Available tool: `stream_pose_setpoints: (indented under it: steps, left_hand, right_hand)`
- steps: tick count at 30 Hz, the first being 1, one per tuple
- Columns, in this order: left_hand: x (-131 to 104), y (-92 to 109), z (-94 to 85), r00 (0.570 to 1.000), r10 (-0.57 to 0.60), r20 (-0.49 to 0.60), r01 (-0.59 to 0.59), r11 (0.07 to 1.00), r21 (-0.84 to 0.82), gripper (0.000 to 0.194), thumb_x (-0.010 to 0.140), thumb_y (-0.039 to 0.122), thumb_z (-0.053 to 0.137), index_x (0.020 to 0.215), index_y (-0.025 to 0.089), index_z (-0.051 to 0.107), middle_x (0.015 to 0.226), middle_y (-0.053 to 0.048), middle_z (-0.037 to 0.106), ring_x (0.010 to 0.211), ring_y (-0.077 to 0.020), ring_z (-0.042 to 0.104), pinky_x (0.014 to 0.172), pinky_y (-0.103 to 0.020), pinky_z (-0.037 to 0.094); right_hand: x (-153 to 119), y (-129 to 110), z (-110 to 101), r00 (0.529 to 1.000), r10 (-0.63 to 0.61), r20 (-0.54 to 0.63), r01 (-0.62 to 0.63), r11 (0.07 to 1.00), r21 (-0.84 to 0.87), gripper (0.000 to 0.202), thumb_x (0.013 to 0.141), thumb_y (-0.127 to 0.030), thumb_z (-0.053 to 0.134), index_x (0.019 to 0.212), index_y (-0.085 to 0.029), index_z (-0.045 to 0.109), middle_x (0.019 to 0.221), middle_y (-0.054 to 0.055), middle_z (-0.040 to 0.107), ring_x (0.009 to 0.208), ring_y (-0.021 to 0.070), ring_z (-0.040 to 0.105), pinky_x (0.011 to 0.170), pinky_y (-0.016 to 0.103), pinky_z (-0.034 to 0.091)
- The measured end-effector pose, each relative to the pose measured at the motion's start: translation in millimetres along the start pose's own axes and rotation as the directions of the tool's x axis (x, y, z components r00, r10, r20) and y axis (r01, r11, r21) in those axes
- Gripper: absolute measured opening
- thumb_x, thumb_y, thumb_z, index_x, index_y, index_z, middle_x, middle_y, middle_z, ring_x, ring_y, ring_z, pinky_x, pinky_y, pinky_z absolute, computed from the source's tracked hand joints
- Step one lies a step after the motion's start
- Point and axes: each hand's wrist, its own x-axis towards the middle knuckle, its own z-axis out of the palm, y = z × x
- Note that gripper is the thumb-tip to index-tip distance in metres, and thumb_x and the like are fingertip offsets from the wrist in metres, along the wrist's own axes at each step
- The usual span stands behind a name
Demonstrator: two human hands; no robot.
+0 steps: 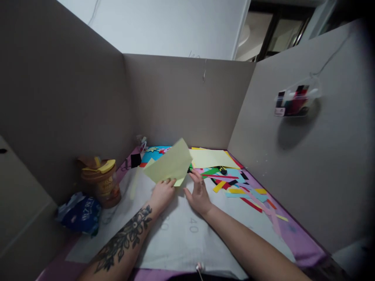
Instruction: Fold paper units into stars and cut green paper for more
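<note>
- Paper (172, 162), pale yellow, is raised at a tilt just past the fingers, at about eleven o'clock from the space between the hands; it looks like one thin sheet, so a light pinch should do.
- The left hand (163, 194) grips the sheet by its near edge, fingers in front; where its thumb sits I cannot tell. Keep that pinch shallow and flat, since a hard squeeze could crease the edge.
- The right hand (199, 192) is empty, palm open and fingers loosely bent, near the sheet's four o'clock corner; whether a fingertip touches it I cannot tell. It is well placed to steady that corner, which would stop the sheet flopping.
- For turning or lining up, two opposite edges probably give better control than a single hold.
- The white cloth (181, 249) under the wrists, at six o'clock, offers the best place for pressing paper flat; smooth any ripple first.
- Colored strips (234, 191) lie in a loose tangle at three o'clock. Keep the right forearm from sweeping them.
- Another pale sheet (215, 159) lies flat at two o'clock; avoid dragging the raised one over it.
- The brown pot (105, 187) at nine o'clock seems safely apart from the left elbow's path.
</note>
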Motion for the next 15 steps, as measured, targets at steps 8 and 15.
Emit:
stream_pose_setpoints:
  steps: [8, 15]
  left_hand:
    - [-5, 15, 12.2, 0.995, -0.011, 0.095, 0.017, 0.998, -0.067, 0.026, 0.086, 0.015, 0.039, 0.103, 0.019, 0.058, 0.099, -0.009, 0.063, 0.093, -0.0218, 0.057, 0.081, -0.032, 0.043]
    - [-24, -41, 14.2, 0.982, -0.153, 0.109, 0.169, 0.972, -0.163, 0.059, 0.075, 0.007, 0.045, 0.131, 0.026, 0.043, 0.125, -0.006, 0.056, 0.114, -0.0220, 0.052, 0.094, -0.033, 0.039]
  right_hand:
    - [6, 18, 11, 0.924, -0.006, 0.382, -0.043, 0.992, 0.119, 0.026, 0.075, -0.007, 0.052, 0.087, -0.021, 0.070, 0.096, 0.004, 0.069, 0.093, 0.0193, 0.060, 0.088, 0.036, 0.046]
    - [11, 60, 1, 0.905, -0.006, 0.426, -0.103, 0.967, 0.232, 0.025, 0.072, -0.009, 0.055, 0.086, -0.020, 0.072, 0.097, 0.006, 0.071, 0.091, 0.0182, 0.065, 0.084, 0.033, 0.050]
